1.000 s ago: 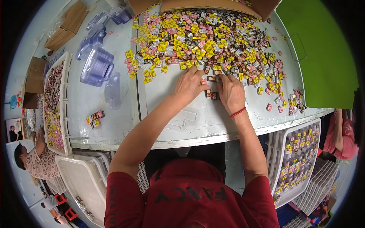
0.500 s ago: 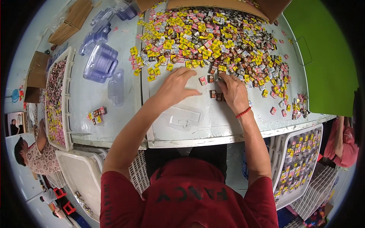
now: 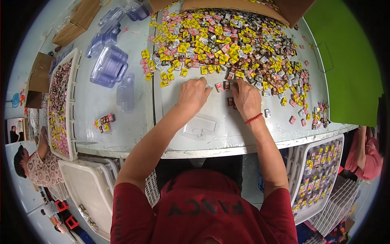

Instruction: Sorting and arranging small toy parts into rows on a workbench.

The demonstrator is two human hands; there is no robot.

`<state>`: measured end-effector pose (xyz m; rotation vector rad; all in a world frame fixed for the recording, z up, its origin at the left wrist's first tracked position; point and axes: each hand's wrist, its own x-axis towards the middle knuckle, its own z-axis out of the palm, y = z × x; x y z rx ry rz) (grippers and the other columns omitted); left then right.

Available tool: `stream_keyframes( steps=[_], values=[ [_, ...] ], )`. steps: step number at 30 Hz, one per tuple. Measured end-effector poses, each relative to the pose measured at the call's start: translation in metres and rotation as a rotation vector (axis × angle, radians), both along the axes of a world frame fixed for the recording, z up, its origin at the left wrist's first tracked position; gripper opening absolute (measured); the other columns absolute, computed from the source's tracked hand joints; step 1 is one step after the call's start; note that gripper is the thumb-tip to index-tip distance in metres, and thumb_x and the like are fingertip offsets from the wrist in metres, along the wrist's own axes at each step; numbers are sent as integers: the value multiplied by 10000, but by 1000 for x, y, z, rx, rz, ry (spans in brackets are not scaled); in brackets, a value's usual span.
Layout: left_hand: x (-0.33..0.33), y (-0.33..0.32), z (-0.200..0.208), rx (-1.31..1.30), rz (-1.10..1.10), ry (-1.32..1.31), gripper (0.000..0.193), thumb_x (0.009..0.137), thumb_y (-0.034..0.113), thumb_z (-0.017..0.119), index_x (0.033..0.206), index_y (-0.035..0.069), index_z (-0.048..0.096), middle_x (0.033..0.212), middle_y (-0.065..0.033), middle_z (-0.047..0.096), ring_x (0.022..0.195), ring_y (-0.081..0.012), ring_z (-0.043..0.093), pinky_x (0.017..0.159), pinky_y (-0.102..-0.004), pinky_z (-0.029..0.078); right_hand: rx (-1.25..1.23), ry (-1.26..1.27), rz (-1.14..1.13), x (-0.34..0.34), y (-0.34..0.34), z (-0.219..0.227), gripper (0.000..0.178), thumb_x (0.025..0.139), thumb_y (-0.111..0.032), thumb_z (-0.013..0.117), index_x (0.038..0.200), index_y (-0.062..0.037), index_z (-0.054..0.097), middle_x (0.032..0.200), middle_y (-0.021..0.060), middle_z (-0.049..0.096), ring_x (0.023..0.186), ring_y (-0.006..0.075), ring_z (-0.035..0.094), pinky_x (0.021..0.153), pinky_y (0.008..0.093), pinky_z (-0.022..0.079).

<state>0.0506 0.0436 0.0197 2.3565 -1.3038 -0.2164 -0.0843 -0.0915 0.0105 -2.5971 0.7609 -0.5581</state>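
My left hand [image 3: 192,96] is closed in a pinch over the table, with a small pale box [image 3: 208,86] just showing at its fingertips. To its right, a pink box [image 3: 219,87] and a dark brown box [image 3: 226,85] stand side by side. My right hand [image 3: 248,98] curls its fingers down beside them; whatever lies under the fingertips is hidden. Another brown box [image 3: 230,101] sits by its palm. A clear plastic blister tray [image 3: 199,127] lies in front of my left forearm. Beyond both hands spreads a heap of small yellow, pink, brown and white boxes [image 3: 219,44].
Nested clear plastic trays [image 3: 109,67] and a filled one [image 3: 105,122] lie on the left. A crate of small boxes [image 3: 75,97] stands past them. A cardboard box [image 3: 248,6] backs the heap. A crate of filled packs [image 3: 319,175] stands lower right; other people work at both sides.
My left hand has moved right and its spread fingers have closed around a small pale box. The right hand has shifted slightly down and left, over the brown boxes.
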Motion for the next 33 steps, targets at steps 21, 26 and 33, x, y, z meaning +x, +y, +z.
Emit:
stream_keyframes(
  steps=[21,26,33],
  values=[
    [6,-8,-7,-97,-235,203,479,730,148,756,1165,35,589,1008,-125,588,871,-270,601,776,-365,495,41,91,220,1,-2,7,382,805,-144,672,1165,-78,565,983,162,624,813,345,633,690,416,516],
    [-3,5,-1,-176,-195,183,456,740,124,736,1160,28,585,1010,-146,585,842,-271,609,753,-368,490,147,131,299,-1,-7,18,382,801,-114,659,1168,-81,559,1028,163,625,853,357,628,731,423,511],
    [-6,15,5,-122,-154,256,345,746,49,684,1075,-3,596,1010,-186,597,911,-363,593,803,-435,477,138,132,307,-4,-11,18,374,809,-106,648,1171,-75,558,1018,167,629,854,351,631,723,422,512]
  ],
)
